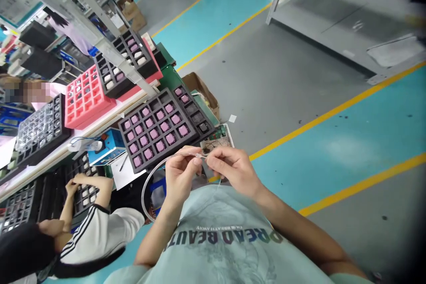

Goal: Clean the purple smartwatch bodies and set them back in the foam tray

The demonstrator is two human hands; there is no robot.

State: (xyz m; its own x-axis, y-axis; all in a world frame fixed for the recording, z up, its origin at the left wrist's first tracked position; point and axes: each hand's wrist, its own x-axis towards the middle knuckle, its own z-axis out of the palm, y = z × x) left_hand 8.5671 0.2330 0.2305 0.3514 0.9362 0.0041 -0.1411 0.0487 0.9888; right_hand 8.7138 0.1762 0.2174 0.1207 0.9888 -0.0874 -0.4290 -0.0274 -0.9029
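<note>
My left hand (181,173) is closed in a pinch on a thin, clear cable or tube (143,188) in front of my chest. From there the line bends leftward in a wide loop and drops beside my left forearm. Close by, my right hand (234,168) pinches the end of the same line, fingertips almost meeting those of the left. A thin pale strand hangs below the right fingers. What exactly sits between the fingertips is too small to make out. Just beyond my hands lies a black foam tray (156,104) with several purple square pieces in its pockets.
Left of me, a co-worker in a white shirt (96,235) sits at the bench. A blue box (106,146), a pink foam tray (87,100) and other black trays stand there. A cardboard box (196,82) is beyond; a grey shelf (319,22) stands across the floor.
</note>
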